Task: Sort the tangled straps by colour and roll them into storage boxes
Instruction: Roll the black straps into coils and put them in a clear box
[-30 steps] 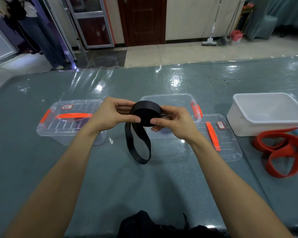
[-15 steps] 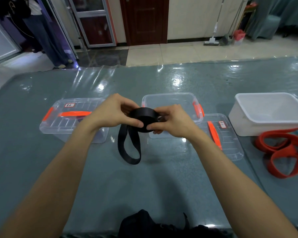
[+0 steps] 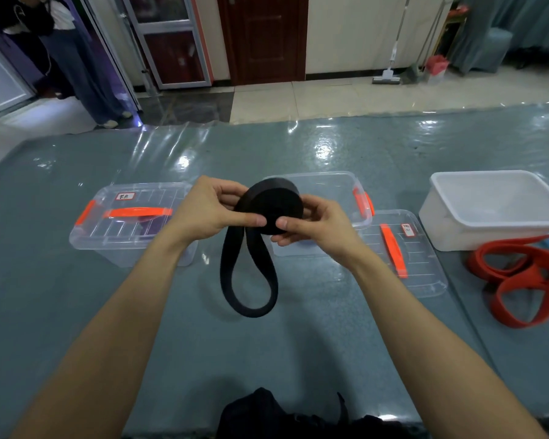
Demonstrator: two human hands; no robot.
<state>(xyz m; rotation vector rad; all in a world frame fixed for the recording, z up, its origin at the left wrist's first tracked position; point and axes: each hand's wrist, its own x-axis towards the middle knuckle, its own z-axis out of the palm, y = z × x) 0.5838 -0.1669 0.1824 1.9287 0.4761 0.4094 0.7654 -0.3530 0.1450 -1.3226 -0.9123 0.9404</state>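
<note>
Both hands pinch a black strap roll (image 3: 271, 208) above the table: left hand (image 3: 208, 208) closed on its left side with the thumb pressed flat across the near face, right hand (image 3: 311, 224) closed on its right side, thumb tip on the near face just beside the left thumb. The roll is tilted, its flat face turned toward the camera. An unrolled tail (image 3: 249, 280) of the same strap hangs from the roll's underside in a loop whose bottom reaches the grey-green table (image 3: 282, 353). Behind the roll, centre, stands an open clear box (image 3: 330, 188) with an orange latch on its right end. Its clear lid (image 3: 412, 258) with an orange handle lies to the near right of it. To the left stands a closed clear box (image 3: 124, 226) with orange handle and white label; something purple shows inside. At far right sits a white tub (image 3: 495, 210), and near it a loose red strap (image 3: 526, 280) lies tangled on the table. A dark bundle (image 3: 267, 416) occupies the near table edge; contents unclear.
</note>
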